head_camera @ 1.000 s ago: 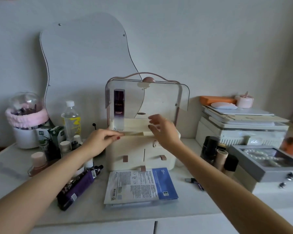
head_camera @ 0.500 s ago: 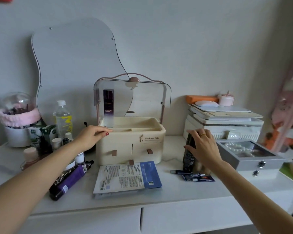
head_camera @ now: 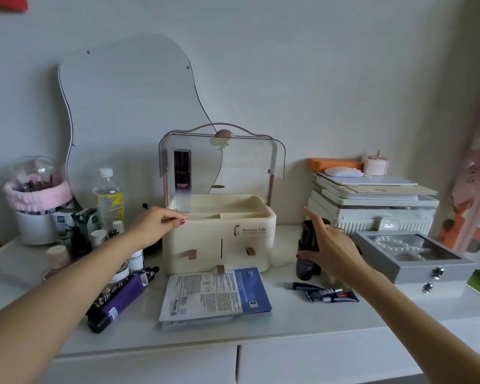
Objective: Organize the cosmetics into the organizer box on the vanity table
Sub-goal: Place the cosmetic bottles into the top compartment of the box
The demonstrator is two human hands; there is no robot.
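The cream organizer box stands mid-table with its clear lid raised. A tall purple serum bottle stands in its back left compartment. My left hand rests on the box's left front rim, with thumb and fingertips pinched on the edge. My right hand is at a dark bottle right of the box. Its fingers are spread, the thumb lies across the bottle's front, and the index finger points up. Small dark tubes lie in front of that bottle.
Sheet mask packets lie before the box. A purple tube, small jars and a water bottle crowd the left. A grey jewellery box and stacked white boxes fill the right. A mirror leans on the wall.
My right hand left the organizer's rim and went right to the dark bottle, where its fingers have now spread. My left hand stayed on the box's left rim.
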